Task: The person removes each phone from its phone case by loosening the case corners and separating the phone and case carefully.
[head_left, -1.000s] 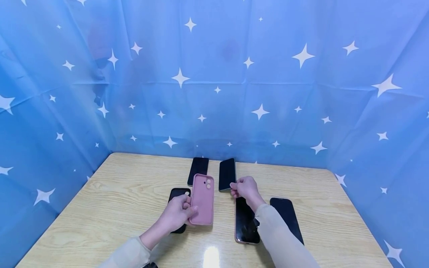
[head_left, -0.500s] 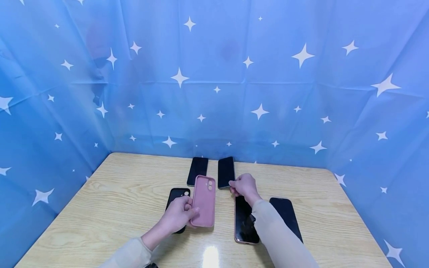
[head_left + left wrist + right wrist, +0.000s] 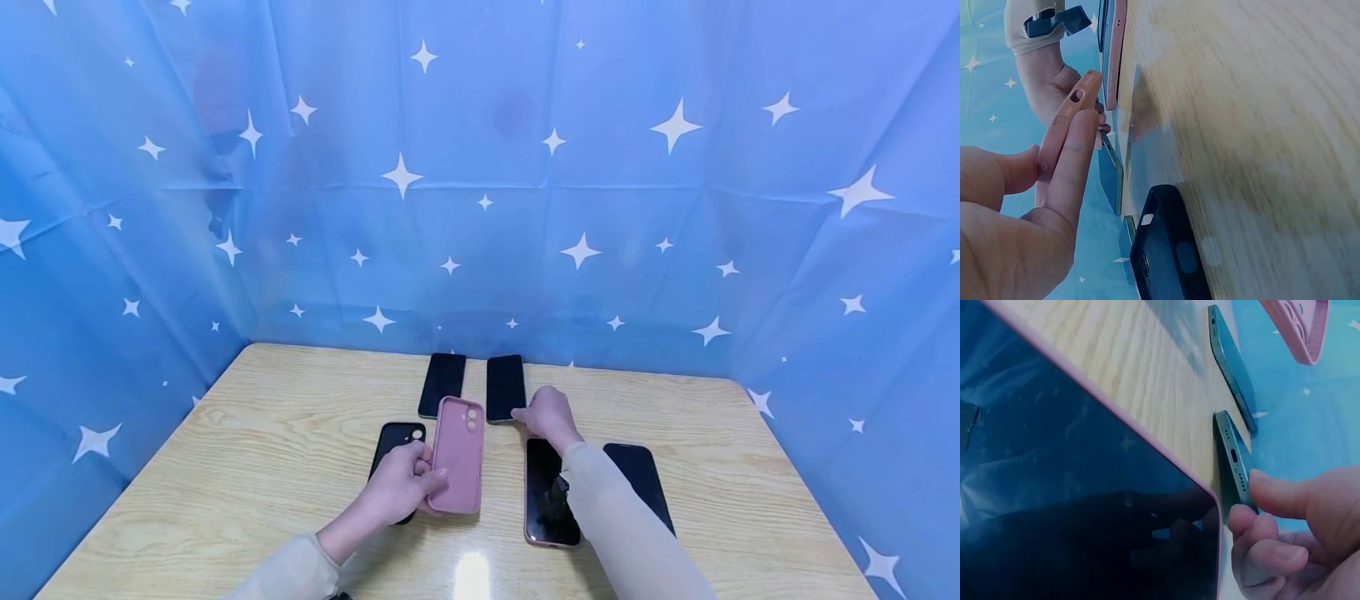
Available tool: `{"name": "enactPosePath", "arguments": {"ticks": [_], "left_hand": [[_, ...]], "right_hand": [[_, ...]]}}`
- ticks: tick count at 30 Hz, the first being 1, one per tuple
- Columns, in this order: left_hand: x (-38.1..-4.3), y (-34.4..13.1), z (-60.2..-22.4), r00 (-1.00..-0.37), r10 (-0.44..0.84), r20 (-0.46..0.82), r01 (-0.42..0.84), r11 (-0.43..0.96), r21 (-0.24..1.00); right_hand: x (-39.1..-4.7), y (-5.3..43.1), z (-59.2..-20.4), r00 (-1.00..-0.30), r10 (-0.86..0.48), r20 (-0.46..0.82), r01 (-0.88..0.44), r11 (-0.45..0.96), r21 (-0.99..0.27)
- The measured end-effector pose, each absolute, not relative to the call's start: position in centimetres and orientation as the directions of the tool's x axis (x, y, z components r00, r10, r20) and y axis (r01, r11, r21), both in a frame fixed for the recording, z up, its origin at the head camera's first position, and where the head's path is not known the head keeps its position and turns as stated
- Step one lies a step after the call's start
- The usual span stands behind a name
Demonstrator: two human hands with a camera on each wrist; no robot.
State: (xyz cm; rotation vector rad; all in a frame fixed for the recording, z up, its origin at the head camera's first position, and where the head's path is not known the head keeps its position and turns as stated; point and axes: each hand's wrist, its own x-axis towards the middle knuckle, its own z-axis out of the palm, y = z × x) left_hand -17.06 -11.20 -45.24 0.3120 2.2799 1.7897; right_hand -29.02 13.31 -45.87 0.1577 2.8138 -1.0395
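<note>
One pink-rimmed phone (image 3: pixel 543 508): on the table (image 3: pixel 187 483), near side of the right hand (image 3: pixel 550 414), partly hidden by the right sleeve (image 3: pixel 630 525).
Side phone (image 3: pixel 643 475): on the table, right of the right hand and nearer.
Black case (image 3: pixel 393 437): on the table, partly hidden by the left hand (image 3: pixel 399 483).
Left hand: thumb and fingers pinching the pink case (image 3: pixel 459 458).
Pink case: raised off the table, just right of the left hand.
Right hand: thumb and fingers pinching the green-edged phone (image 3: pixel 506 390).
Green-edged phone: just left of and beyond the right hand.
Far-left phone (image 3: pixel 441 386): beyond the left hand.
</note>
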Motion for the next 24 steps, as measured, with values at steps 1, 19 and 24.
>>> {"name": "enactPosePath", "arguments": {"ticks": [1, 19, 24], "left_hand": [[-17.0, -11.2, -45.2, -0.952, 0.303, -0.046, 0.028, 0.235, 0.972], [-16.7, -10.9, -45.2, -0.949, 0.311, -0.056, 0.044, 0.305, 0.951], [-16.6, -10.7, -45.5, -0.942, 0.327, -0.07, 0.038, 0.313, 0.949]], "right_hand": [[-29.0, 13.3, -45.9, -0.986, 0.048, -0.16, 0.138, 0.769, -0.624], [-29.1, 15.1, -44.6, -0.984, 0.002, -0.179, 0.11, 0.796, -0.595], [-28.8, 15.6, -44.0, -0.984, -0.018, -0.175, 0.099, 0.766, -0.635]]}}
